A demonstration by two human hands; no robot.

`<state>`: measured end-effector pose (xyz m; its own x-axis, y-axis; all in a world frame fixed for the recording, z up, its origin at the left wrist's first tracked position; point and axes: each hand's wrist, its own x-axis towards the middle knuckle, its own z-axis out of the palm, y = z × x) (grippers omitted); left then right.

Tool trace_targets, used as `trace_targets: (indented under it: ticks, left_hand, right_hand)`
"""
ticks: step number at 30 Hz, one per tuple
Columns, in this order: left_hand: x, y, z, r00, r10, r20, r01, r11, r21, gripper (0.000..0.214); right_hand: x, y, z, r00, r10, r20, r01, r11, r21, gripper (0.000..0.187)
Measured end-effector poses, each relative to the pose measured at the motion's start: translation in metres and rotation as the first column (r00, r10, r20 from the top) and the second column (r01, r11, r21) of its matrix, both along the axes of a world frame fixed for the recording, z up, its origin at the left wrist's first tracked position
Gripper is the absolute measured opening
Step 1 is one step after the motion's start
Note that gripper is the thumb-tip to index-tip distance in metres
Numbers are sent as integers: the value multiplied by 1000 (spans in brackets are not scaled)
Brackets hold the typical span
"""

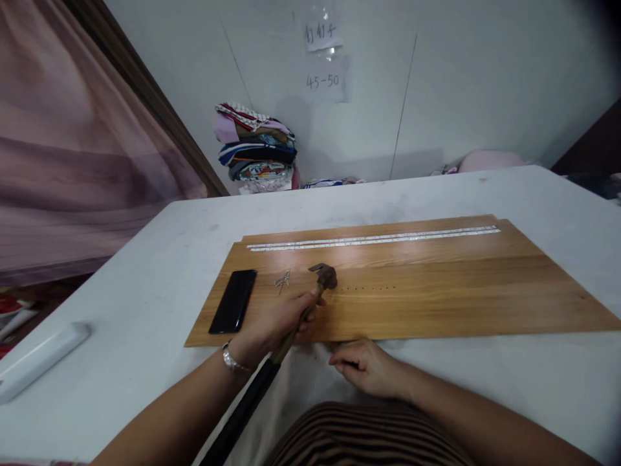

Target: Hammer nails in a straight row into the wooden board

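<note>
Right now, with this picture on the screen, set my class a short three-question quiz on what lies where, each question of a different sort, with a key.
1. True or false: the left hand grips the hammer close to its head.
2. Which thing lies on the board, left of the loose nails? A) phone B) cup C) scissors
3. Fill in: the right hand rests on the table at the board's ____ edge.

Key: 1 true; 2 A; 3 near.
</note>
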<state>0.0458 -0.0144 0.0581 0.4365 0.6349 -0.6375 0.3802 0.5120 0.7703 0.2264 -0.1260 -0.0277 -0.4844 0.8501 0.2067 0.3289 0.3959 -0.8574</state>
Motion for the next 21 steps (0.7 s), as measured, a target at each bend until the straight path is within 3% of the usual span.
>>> trace_targets:
  ticks: [5,14,21]
  left_hand:
    - [2,1,9,998,42,46,-40,998,-41,54]
    - [5,-1,2,999,-8,-35,8,1000,5,56]
    - [4,-1,10,1000,3,20,-3,1000,-26,57]
  right_hand:
    - [1,-1,-1,1000,7,21,-7,1000,-6,25]
    - [1,0,0,1000,7,28,-7,1000,-14,25]
    - [0,0,-1,1000,10,10,-10,1000,-4,26]
